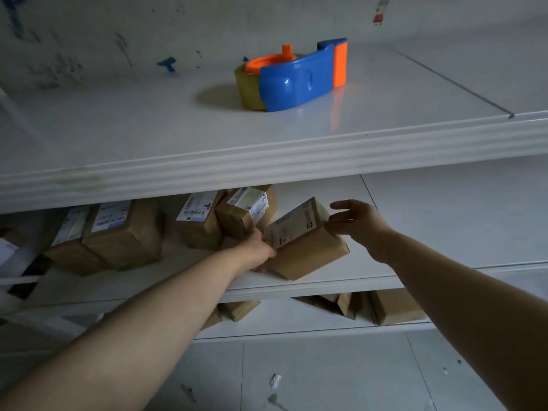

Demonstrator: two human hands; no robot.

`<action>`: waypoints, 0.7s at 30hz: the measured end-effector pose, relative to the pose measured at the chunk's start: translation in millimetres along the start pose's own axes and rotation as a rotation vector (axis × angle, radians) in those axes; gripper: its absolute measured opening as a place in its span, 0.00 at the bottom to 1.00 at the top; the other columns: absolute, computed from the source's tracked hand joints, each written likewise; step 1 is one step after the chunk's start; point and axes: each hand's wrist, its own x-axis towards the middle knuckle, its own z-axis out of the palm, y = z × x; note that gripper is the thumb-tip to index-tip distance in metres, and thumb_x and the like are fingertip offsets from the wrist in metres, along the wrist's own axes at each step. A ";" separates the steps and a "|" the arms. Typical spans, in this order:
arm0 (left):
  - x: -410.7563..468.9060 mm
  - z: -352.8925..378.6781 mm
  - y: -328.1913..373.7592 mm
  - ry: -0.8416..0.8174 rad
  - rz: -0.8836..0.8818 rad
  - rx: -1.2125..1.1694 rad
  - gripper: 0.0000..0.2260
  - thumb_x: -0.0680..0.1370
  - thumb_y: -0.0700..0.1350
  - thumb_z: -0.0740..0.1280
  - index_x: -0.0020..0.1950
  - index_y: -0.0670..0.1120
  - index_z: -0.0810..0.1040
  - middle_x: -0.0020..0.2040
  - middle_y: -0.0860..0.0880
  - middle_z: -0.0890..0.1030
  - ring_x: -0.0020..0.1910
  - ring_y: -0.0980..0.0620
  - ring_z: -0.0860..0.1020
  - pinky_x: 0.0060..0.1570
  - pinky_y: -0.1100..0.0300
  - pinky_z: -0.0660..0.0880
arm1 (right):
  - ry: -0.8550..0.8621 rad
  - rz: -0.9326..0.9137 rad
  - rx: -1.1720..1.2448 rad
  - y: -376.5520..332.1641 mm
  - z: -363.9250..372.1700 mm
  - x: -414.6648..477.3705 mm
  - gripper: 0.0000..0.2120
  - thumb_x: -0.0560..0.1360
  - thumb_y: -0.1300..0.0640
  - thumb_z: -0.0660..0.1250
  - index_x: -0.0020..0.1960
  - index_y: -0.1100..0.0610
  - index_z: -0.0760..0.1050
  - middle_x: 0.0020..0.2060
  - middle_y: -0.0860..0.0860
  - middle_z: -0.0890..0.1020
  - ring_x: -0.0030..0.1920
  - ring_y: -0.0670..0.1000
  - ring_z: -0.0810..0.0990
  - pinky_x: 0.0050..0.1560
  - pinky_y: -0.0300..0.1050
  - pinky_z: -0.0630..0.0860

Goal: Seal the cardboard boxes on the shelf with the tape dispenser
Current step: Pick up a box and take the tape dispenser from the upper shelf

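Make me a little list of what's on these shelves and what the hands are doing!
top shelf: blue and orange tape dispenser, untouched
middle shelf: tilted box, labelled boxes to its left
left hand: holds the tilted box's left side
right hand: open, by the box's right corner
bottom shelf: more boxes

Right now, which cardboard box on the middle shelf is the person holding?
The tilted box at the front edge of the shelf, gripped by the left hand; the other boxes sit untouched farther back.
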 end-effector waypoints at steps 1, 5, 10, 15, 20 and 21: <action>0.6 2.5 -4.4 0.007 -0.009 0.066 0.25 0.80 0.41 0.64 0.74 0.46 0.59 0.67 0.42 0.70 0.60 0.43 0.74 0.44 0.55 0.79 | 0.018 -0.003 -0.002 0.9 3.9 0.4 0.28 0.67 0.69 0.75 0.65 0.57 0.74 0.48 0.56 0.83 0.50 0.53 0.81 0.45 0.40 0.76; -3.2 3.8 -7.7 0.065 0.025 0.252 0.20 0.78 0.42 0.65 0.69 0.43 0.67 0.64 0.42 0.73 0.61 0.43 0.73 0.57 0.55 0.73 | 0.058 0.024 -0.259 0.4 25.3 -3.2 0.47 0.60 0.53 0.82 0.73 0.49 0.63 0.63 0.54 0.70 0.62 0.56 0.73 0.60 0.51 0.74; -7.9 -5.8 -1.8 0.057 0.037 0.093 0.18 0.76 0.35 0.59 0.65 0.45 0.69 0.58 0.42 0.74 0.59 0.43 0.73 0.64 0.49 0.71 | -0.055 0.020 -0.318 2.0 39.3 -10.5 0.33 0.69 0.49 0.75 0.71 0.54 0.69 0.59 0.51 0.77 0.57 0.54 0.77 0.59 0.47 0.75; -12.1 -16.5 -9.4 0.054 0.075 0.004 0.26 0.67 0.43 0.59 0.66 0.49 0.72 0.60 0.43 0.75 0.59 0.43 0.73 0.61 0.47 0.73 | -0.056 0.142 -0.033 14.0 28.8 -15.4 0.19 0.79 0.65 0.63 0.69 0.61 0.70 0.54 0.58 0.80 0.51 0.55 0.82 0.56 0.49 0.79; -24.9 -17.9 -6.8 -0.030 0.026 -0.116 0.17 0.71 0.46 0.64 0.60 0.49 0.74 0.61 0.45 0.76 0.60 0.46 0.74 0.61 0.47 0.72 | -0.060 0.086 -0.023 13.0 35.9 -22.4 0.16 0.75 0.64 0.69 0.62 0.59 0.76 0.51 0.55 0.81 0.54 0.54 0.80 0.55 0.44 0.78; -28.1 -18.0 -6.3 -0.041 0.027 -0.143 0.13 0.75 0.45 0.63 0.59 0.48 0.74 0.61 0.45 0.76 0.60 0.47 0.74 0.61 0.49 0.72 | -0.058 0.083 -0.013 12.2 35.6 -23.4 0.15 0.74 0.64 0.70 0.60 0.58 0.77 0.50 0.55 0.81 0.53 0.54 0.80 0.55 0.44 0.78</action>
